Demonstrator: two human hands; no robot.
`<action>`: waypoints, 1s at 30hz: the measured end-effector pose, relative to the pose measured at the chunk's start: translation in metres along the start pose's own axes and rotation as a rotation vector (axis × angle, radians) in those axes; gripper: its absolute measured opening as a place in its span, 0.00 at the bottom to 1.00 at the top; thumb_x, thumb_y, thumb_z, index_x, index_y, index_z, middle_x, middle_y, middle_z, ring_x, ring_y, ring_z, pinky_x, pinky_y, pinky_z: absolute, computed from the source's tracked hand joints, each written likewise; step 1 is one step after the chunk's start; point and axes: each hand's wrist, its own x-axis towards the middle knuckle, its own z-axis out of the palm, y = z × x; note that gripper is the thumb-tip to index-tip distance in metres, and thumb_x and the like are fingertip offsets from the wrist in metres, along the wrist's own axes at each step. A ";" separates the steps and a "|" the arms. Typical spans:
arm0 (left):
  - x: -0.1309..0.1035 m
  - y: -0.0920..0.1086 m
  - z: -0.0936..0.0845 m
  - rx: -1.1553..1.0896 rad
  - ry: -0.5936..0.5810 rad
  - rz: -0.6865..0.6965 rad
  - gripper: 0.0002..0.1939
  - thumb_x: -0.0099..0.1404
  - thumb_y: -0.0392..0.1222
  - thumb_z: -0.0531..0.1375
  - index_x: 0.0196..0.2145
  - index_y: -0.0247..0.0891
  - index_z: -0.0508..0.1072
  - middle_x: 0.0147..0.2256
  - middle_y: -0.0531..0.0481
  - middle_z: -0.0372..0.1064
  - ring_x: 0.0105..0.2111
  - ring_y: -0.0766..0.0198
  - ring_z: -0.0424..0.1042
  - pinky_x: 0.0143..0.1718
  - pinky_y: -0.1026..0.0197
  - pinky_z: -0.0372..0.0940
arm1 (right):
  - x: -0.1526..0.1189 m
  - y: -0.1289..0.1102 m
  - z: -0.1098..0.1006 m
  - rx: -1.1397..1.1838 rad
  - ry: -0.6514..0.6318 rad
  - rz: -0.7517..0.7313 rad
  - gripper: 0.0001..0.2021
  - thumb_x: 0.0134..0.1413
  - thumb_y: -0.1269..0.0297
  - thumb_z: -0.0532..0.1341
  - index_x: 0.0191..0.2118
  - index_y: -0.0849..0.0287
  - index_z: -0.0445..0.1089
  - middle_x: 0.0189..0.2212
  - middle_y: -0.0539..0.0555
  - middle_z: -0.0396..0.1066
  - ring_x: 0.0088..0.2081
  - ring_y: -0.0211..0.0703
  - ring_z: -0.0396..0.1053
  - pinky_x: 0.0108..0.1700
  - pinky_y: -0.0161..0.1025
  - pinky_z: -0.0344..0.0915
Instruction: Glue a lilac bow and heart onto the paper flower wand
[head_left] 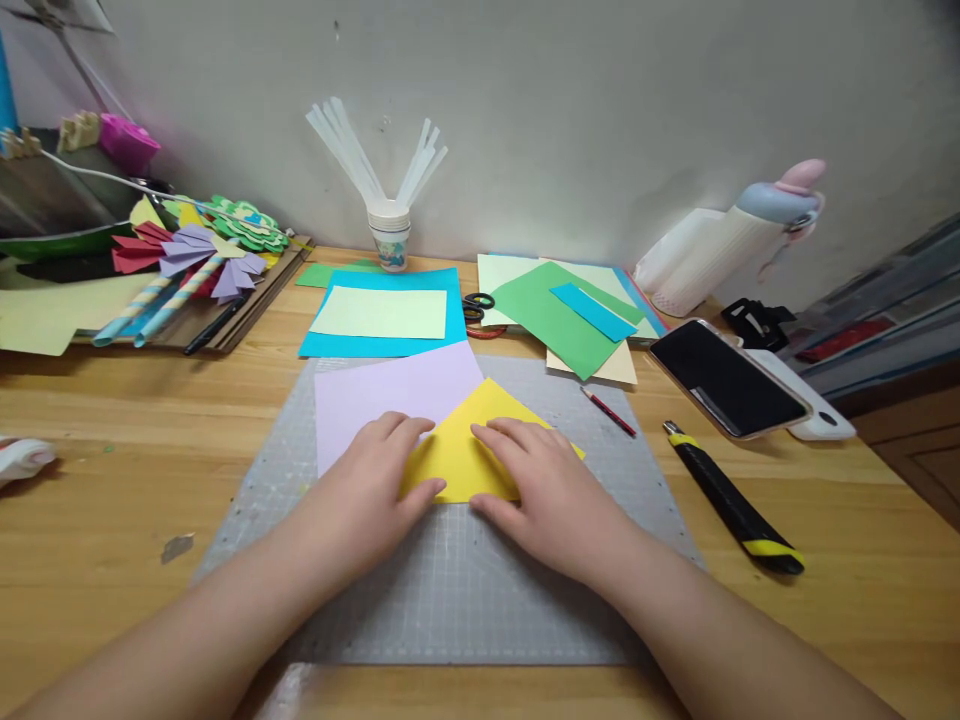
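A yellow paper (461, 455), folded into a triangle with its peak pointing away from me, lies on the grey cutting mat (480, 590). My left hand (382, 470) rests over its left corner, thumb near the bottom edge and fingers apart from the thumb. Over the right side is my right hand (536, 480), fingers stretched across the paper and thumb by the lower edge. Both hands are open, with palms down. Partly under the yellow paper and my left hand is a lilac paper sheet (390, 390). The paper's left corner is hidden by my fingers.
Behind the mat lie blue paper (375, 348), green paper (559, 315) and scissors (480, 305). A paper cup (391, 245) holds white strips. To the right are a pencil (609, 412), a utility knife (731, 500), a phone (727, 375) and a bottle (720, 250). Paper crafts (187, 265) sit left.
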 end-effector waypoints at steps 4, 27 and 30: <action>-0.005 -0.003 -0.002 -0.330 0.020 -0.086 0.22 0.63 0.48 0.53 0.54 0.42 0.62 0.55 0.44 0.59 0.53 0.55 0.63 0.54 0.51 0.61 | -0.003 -0.006 0.005 -0.095 -0.013 -0.009 0.31 0.52 0.56 0.61 0.60 0.62 0.58 0.58 0.64 0.60 0.56 0.59 0.59 0.55 0.56 0.58; 0.000 -0.015 -0.005 0.201 0.042 0.286 0.24 0.56 0.28 0.53 0.50 0.42 0.64 0.48 0.49 0.69 0.48 0.57 0.65 0.50 0.49 0.52 | 0.014 0.015 0.008 0.187 0.114 -0.215 0.19 0.57 0.78 0.52 0.52 0.57 0.66 0.42 0.53 0.74 0.42 0.41 0.70 0.44 0.41 0.67; -0.001 -0.016 -0.014 0.231 0.140 0.299 0.16 0.54 0.26 0.52 0.38 0.40 0.69 0.38 0.52 0.72 0.40 0.60 0.69 0.48 0.51 0.52 | 0.012 0.015 0.004 0.218 0.121 -0.180 0.20 0.56 0.71 0.57 0.55 0.56 0.63 0.47 0.54 0.72 0.47 0.42 0.69 0.49 0.43 0.65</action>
